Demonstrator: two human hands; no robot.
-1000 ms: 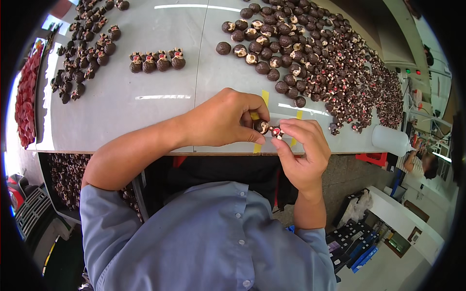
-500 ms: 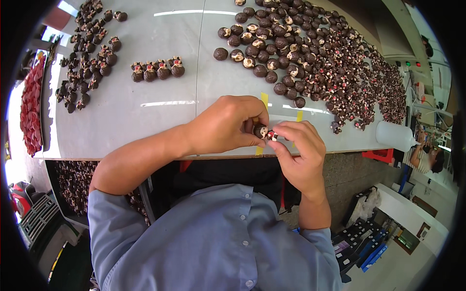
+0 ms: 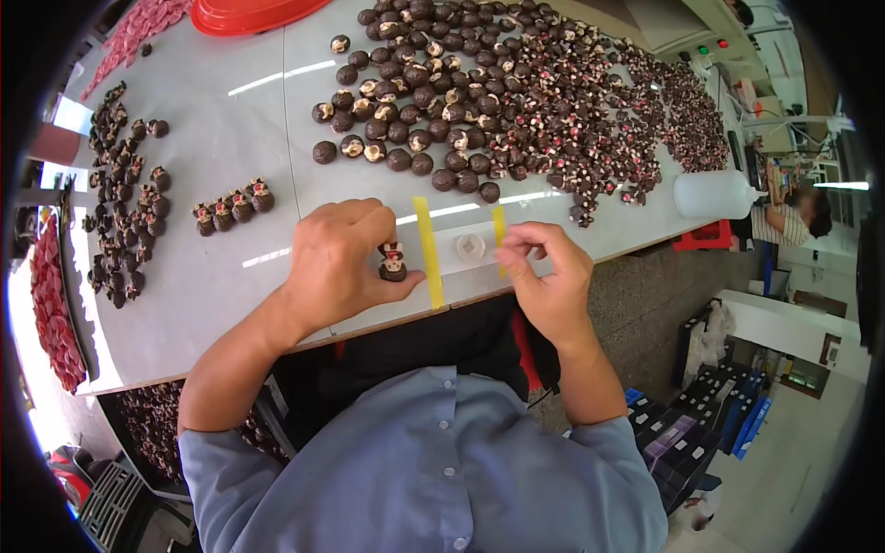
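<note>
My left hand (image 3: 339, 263) is closed around a small doll figurine (image 3: 393, 262) with a brown-haired round head and a small dark, red and cream body. The figurine hangs head down beside the thumb, just above the table. My right hand (image 3: 551, 281) is off to the right, fingers loosely curled and thumb a little apart, with nothing visible between them. Between the hands a small clear round dish (image 3: 470, 247) sits on the table. Strips of yellow tape, a left strip (image 3: 429, 253) and a right strip (image 3: 500, 241), flank it.
Four-odd joined figurines, several in a row (image 3: 234, 212), stand at left. More lie in a cluster (image 3: 120, 198) beyond. Loose brown heads (image 3: 424, 97) and small bodies (image 3: 590, 138) cover the far right. A white bottle (image 3: 714, 195) lies there; a red tray (image 3: 253, 14) is far back.
My hands have separated. The left has moved left with the figurine, while the right has let go of it. The clear dish now shows, and the whole view has shifted and turned.
</note>
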